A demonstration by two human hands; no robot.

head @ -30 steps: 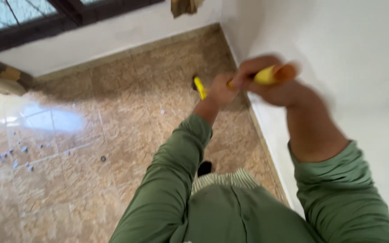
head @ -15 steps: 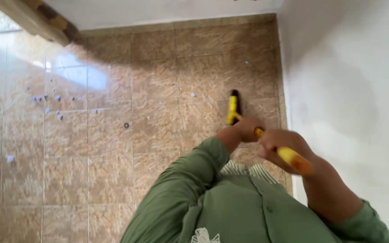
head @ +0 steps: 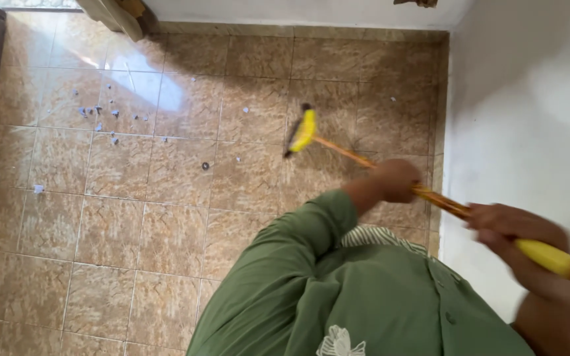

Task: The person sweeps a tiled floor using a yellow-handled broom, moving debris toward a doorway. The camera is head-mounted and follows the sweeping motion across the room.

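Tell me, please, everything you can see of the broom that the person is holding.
The broom has a yellow head with dark bristles on the brown tiled floor, near the white wall. Its long orange handle slants back towards the person and ends in a yellow grip. The left hand clasps the handle midway; the right hand, blurred, holds it at the grip.

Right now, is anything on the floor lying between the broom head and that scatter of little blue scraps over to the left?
Nothing large. Between the broom head and the blue scraps lies bare tiled floor, with only a small dark round bit and a few stray pale flecks.
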